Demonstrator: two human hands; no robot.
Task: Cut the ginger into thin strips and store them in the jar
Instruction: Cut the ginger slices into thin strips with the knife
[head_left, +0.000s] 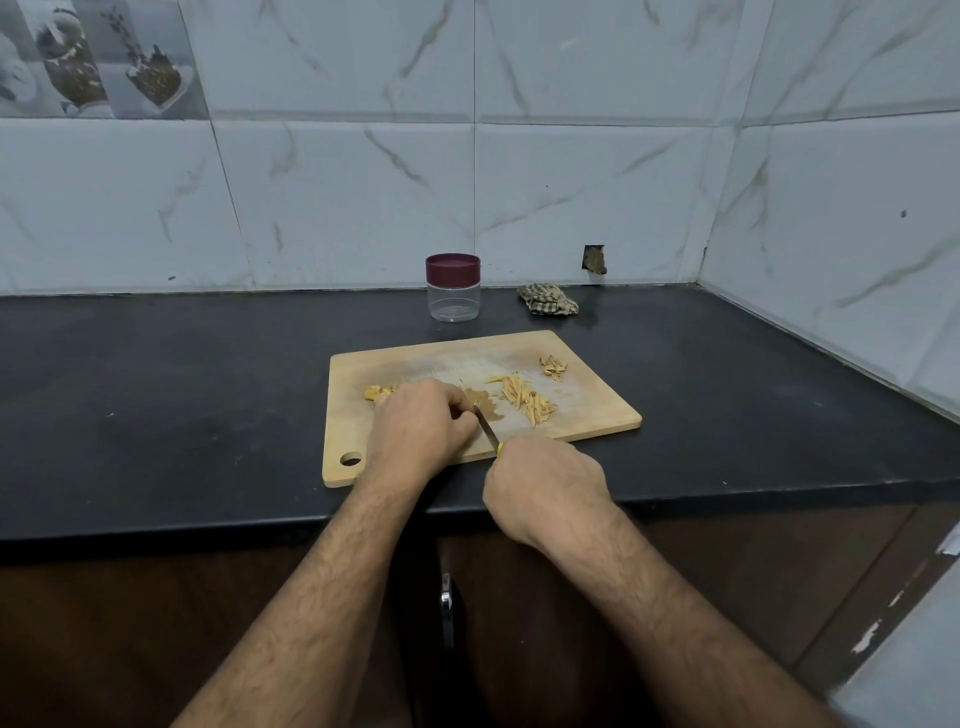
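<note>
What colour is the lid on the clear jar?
Dark maroon lid, seen in the head view.

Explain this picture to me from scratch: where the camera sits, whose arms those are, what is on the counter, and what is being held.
There is no machine here. A person wears a wide-angle camera on the head, so you look down along their own bare arms. On the black counter lies a wooden cutting board. The left hand presses down on a piece of ginger, mostly hidden beneath it. The right hand grips a small knife with a yellow handle, blade angled toward the left hand. Cut ginger strips lie in a pile to the right, scraps behind them. Behind the board stand an empty clear jar, its maroon lid on, and a crumpled cloth.
</note>
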